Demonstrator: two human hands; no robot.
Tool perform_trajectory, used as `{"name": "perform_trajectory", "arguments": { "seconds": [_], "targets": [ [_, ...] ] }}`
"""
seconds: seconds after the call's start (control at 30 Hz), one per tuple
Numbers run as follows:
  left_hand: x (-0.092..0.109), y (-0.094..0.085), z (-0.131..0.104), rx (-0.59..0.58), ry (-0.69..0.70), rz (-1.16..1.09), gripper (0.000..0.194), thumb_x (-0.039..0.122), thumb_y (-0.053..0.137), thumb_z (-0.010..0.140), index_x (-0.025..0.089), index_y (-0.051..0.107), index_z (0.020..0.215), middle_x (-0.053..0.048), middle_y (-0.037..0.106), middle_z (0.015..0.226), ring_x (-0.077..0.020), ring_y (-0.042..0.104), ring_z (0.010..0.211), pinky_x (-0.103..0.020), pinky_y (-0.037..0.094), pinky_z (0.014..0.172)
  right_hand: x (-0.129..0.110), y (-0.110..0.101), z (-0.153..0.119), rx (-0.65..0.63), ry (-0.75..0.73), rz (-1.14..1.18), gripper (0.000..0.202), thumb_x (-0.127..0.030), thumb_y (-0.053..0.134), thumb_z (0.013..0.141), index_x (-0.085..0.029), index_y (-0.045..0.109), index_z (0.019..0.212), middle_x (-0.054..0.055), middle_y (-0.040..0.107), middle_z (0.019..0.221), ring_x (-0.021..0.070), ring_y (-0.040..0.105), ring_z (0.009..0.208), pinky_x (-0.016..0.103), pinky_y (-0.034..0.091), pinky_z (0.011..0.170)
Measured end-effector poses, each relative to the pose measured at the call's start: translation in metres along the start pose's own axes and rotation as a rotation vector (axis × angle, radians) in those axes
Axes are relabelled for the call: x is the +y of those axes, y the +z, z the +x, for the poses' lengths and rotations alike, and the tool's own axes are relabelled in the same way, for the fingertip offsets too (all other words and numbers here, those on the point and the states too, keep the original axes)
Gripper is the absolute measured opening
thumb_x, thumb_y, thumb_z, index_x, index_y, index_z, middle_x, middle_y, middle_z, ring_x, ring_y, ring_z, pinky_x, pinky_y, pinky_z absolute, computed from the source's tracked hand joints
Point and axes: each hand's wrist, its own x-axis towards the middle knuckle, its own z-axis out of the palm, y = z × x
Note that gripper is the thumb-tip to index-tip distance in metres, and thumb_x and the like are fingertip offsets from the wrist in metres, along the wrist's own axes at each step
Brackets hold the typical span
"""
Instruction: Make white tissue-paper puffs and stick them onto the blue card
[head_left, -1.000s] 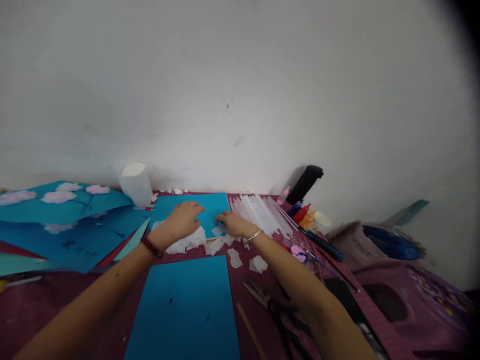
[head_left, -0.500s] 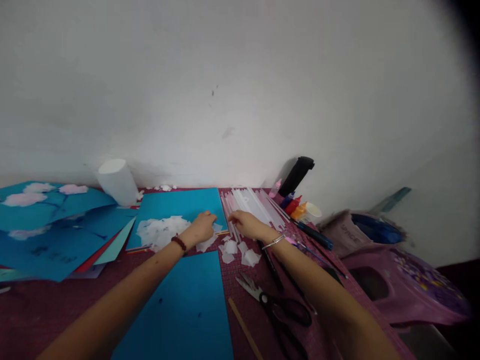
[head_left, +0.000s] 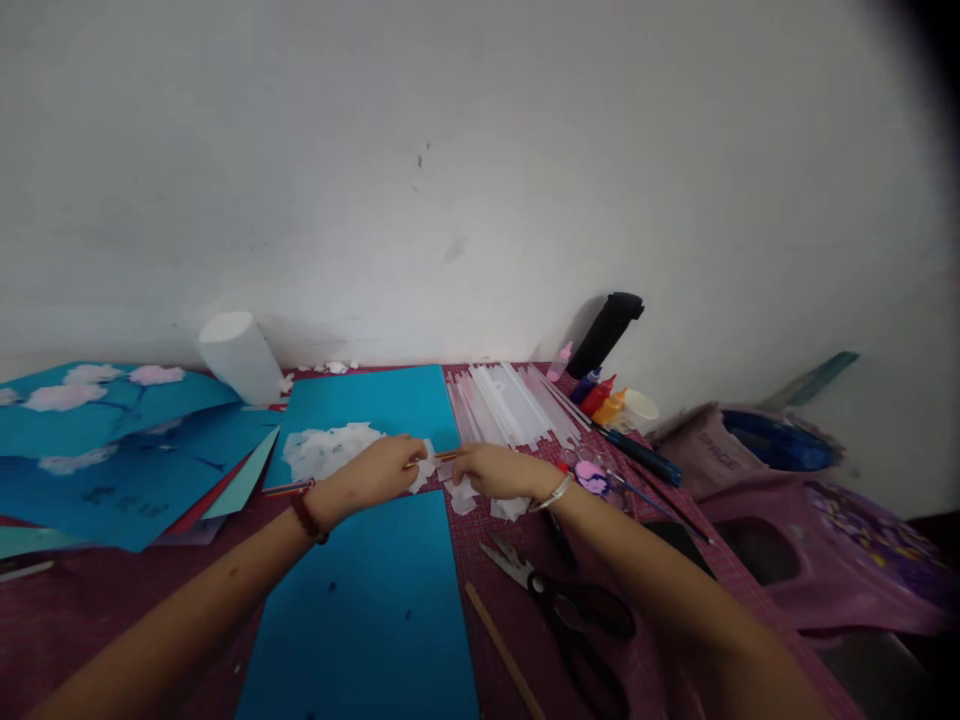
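**Two hands meeting over white paper scraps and a thin stick, middle of the table**

Item 1. Left hand (head_left: 379,470): fingers curled, tips pinched on a small white paper scrap (head_left: 424,468) and, as far as the view shows, on the near end of a thin stick (head_left: 444,456). Red bead bracelet at the wrist.

Item 2. Right hand (head_left: 495,470): palm down, fingers bent, lying on a loose pile of white paper squares (head_left: 465,495). Whether it has closed on a square or on the stick cannot be told. Silver bangle at the wrist.

Item 3. Relation: the stick lies in the narrow gap between the two hands, long axis running left to right across the table; both sets of fingertips are at it, the left seemingly the one with hold. The scrap sits at the left fingertips, touching them.

Item 4. Surroundings on the red table (head_left: 90,600): blue card sheet (head_left: 360,610) at the near edge below the hands; second blue card sheet (head_left: 375,400) behind them bearing a heap of white tissue (head_left: 330,448); white paper strips (head_left: 510,400) toward the far edge; black-handled scissors (head_left: 570,610) and a wooden stick (head_left: 502,650) near the right forearm; paint bottles (head_left: 600,400) and a black flask (head_left: 604,335) at the wall; white roll (head_left: 240,355) far left; blue cards with pink-white blossoms (head_left: 97,420) at the left edge; purple bag (head_left: 825,560) at the right edge.
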Motion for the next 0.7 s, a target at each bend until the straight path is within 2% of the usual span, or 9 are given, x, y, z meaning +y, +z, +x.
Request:
{"name": "perform_trajectory", "arguments": {
  "seconds": [0.1, 0.17, 0.27, 0.33, 0.4, 0.47, 0.53, 0.6, 0.7],
  "targets": [
    [-0.007, 0.011, -0.001, -0.047, 0.021, 0.133, 0.021, 0.012, 0.045, 0.074, 0.016, 0.060, 0.088, -0.009, 0.061, 0.091, -0.0236, 0.057, 0.088, -0.033, 0.042, 0.077, -0.004, -0.008, -0.037, 0.157, 0.094, 0.059, 0.038, 0.002, 0.042, 0.076, -0.017, 0.062, 0.103, 0.006, 0.061, 0.101, 0.0163, 0.057, 0.091, 0.027, 0.042, 0.081],
    [-0.011, 0.019, 0.001, -0.032, 0.040, 0.173, 0.032, 0.007, 0.046, 0.071, 0.016, 0.059, 0.098, -0.010, 0.059, 0.098, -0.0242, 0.056, 0.092, -0.034, 0.042, 0.079, -0.006, -0.006, -0.061, 0.190, 0.185, 0.058, 0.039, -0.001, 0.047, 0.074, -0.017, 0.059, 0.107, 0.006, 0.060, 0.101, 0.0173, 0.057, 0.091, 0.028, 0.043, 0.081],
    [-0.012, 0.027, 0.007, -0.001, 0.104, 0.177, 0.050, 0.002, 0.044, 0.068, 0.019, 0.054, 0.115, -0.010, 0.054, 0.108, -0.0224, 0.056, 0.093, -0.032, 0.042, 0.079, -0.015, 0.006, -0.085, 0.110, 0.260, -0.050, 0.059, -0.002, 0.054, 0.069, -0.019, 0.048, 0.125, 0.010, 0.052, 0.117, 0.0205, 0.055, 0.102, 0.030, 0.042, 0.086],
    [-0.011, 0.030, 0.012, 0.000, 0.167, 0.132, 0.059, 0.000, 0.041, 0.070, 0.023, 0.049, 0.124, -0.009, 0.052, 0.114, -0.0205, 0.056, 0.095, -0.030, 0.042, 0.080, -0.021, 0.013, -0.089, 0.076, 0.300, -0.121, 0.067, -0.001, 0.053, 0.070, -0.021, 0.040, 0.133, 0.012, 0.046, 0.125, 0.0214, 0.055, 0.106, 0.031, 0.042, 0.085],
    [-0.009, 0.034, 0.018, -0.009, 0.216, 0.085, 0.063, -0.002, 0.040, 0.070, 0.026, 0.047, 0.126, -0.008, 0.052, 0.114, -0.0194, 0.055, 0.097, -0.029, 0.042, 0.080, -0.025, 0.015, -0.085, 0.046, 0.333, -0.169, 0.067, -0.001, 0.051, 0.072, -0.022, 0.037, 0.134, 0.012, 0.045, 0.125, 0.0214, 0.056, 0.104, 0.031, 0.043, 0.083],
    [-0.008, 0.038, 0.024, -0.033, 0.220, 0.072, 0.054, -0.001, 0.039, 0.072, 0.023, 0.054, 0.118, -0.008, 0.056, 0.105, -0.0196, 0.056, 0.093, -0.028, 0.042, 0.078, -0.024, 0.014, -0.077, -0.002, 0.349, -0.195, 0.060, -0.003, 0.051, 0.073, -0.021, 0.041, 0.130, 0.012, 0.048, 0.119, 0.0214, 0.059, 0.098, 0.031, 0.044, 0.079],
    [-0.008, 0.042, 0.028, -0.045, 0.176, 0.067, 0.038, 0.002, 0.040, 0.073, 0.019, 0.062, 0.100, -0.008, 0.061, 0.093, -0.0199, 0.057, 0.086, -0.028, 0.041, 0.074, -0.018, 0.014, -0.068, -0.038, 0.350, -0.202, 0.051, -0.006, 0.053, 0.074, -0.019, 0.047, 0.122, 0.012, 0.050, 0.114, 0.0213, 0.060, 0.091, 0.030, 0.044, 0.075],
    [-0.009, 0.042, 0.030, -0.036, 0.130, 0.057, 0.024, 0.005, 0.043, 0.073, 0.017, 0.062, 0.082, -0.007, 0.062, 0.084, -0.0190, 0.057, 0.079, -0.027, 0.040, 0.070, -0.011, 0.015, -0.061, -0.014, 0.337, -0.158, 0.036, -0.008, 0.053, 0.073, -0.017, 0.055, 0.109, 0.012, 0.054, 0.108, 0.0207, 0.060, 0.086, 0.030, 0.043, 0.072],
    [-0.010, 0.035, 0.028, 0.009, 0.082, 0.009, 0.019, 0.006, 0.046, 0.069, 0.017, 0.060, 0.074, -0.004, 0.062, 0.079, -0.0155, 0.055, 0.070, -0.024, 0.036, 0.062, 0.000, 0.020, -0.058, 0.070, 0.315, -0.054, 0.019, -0.005, 0.052, 0.071, -0.015, 0.060, 0.085, 0.008, 0.062, 0.091, 0.0182, 0.059, 0.079, 0.027, 0.040, 0.070]
  ]
}}
